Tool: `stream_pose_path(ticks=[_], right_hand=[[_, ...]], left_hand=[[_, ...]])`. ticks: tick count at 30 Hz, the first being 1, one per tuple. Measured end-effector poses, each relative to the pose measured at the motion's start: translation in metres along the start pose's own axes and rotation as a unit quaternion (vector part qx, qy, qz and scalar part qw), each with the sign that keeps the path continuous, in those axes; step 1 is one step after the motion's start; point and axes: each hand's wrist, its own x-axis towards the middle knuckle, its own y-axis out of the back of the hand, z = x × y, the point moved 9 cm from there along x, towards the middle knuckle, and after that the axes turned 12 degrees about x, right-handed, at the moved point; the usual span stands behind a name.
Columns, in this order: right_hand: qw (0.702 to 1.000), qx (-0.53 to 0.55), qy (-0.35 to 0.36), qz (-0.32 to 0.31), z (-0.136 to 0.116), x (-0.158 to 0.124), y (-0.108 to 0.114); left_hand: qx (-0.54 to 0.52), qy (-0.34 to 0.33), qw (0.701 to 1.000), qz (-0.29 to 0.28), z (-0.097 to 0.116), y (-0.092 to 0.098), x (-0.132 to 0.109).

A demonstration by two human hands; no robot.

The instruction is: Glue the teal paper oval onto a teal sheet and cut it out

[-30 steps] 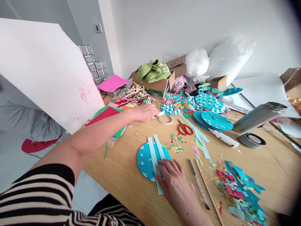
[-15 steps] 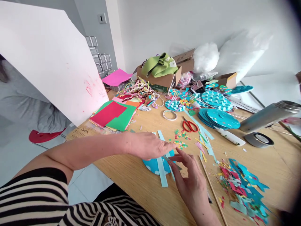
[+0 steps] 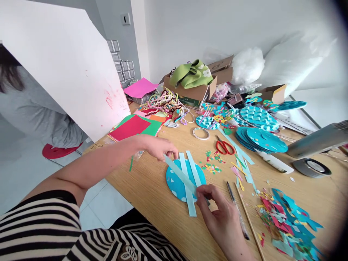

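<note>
A blue paper disc (image 3: 175,183) lies on the wooden table (image 3: 152,199) near its front edge, with two pale blue strips (image 3: 190,174) laid across it. A third pale blue strip (image 3: 179,174) is stretched slantwise just above the disc. My left hand (image 3: 159,146) pinches its upper left end. My right hand (image 3: 217,212) pinches its lower right end by the disc's right side.
Red scissors (image 3: 225,147), a tape ring (image 3: 201,133), a stack of blue discs (image 3: 262,138), a glue bottle (image 3: 274,161), a pen (image 3: 237,210), a wooden stick (image 3: 248,221), paper scraps (image 3: 285,221), coloured sheets (image 3: 134,127), a white board (image 3: 62,65), a steel flask (image 3: 318,139). Another person's grey sleeve (image 3: 32,108) shows at left.
My left hand came back from the far tape ring to the disc. Both hands now hold a third strip by its ends, pulled out slantwise over the disc.
</note>
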Motion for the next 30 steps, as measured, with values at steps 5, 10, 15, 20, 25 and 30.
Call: stream_pose_path(ticks=[5, 10, 15, 20, 25, 30], right_hand=[[0.997, -0.002, 0.027, -0.075, -0.006, 0.001, -0.016], [0.99, -0.015, -0.021, -0.141, 0.005, -0.002, -0.032], [0.981, 0.016, -0.089, -0.172, 0.018, -0.009, -0.045], [0.975, 0.015, -0.113, -0.191, 0.024, -0.016, -0.053], [0.973, -0.028, -0.091, -0.208, 0.027, -0.021, -0.058], [0.969, -0.048, -0.099, -0.219, 0.034, -0.024, -0.061]], left_hand=[[-0.296, 0.039, 0.954, 0.025, -0.039, -0.007, 0.005], [-0.455, 0.11, 0.873, 0.138, -0.063, -0.021, 0.019], [-0.433, 0.185, 0.852, 0.231, -0.07, -0.04, 0.026], [-0.348, 0.22, 0.87, 0.27, -0.074, -0.051, 0.028], [-0.236, 0.197, 0.904, 0.297, -0.068, -0.047, 0.029], [-0.225, 0.197, 0.905, 0.301, -0.063, -0.049, 0.03]])
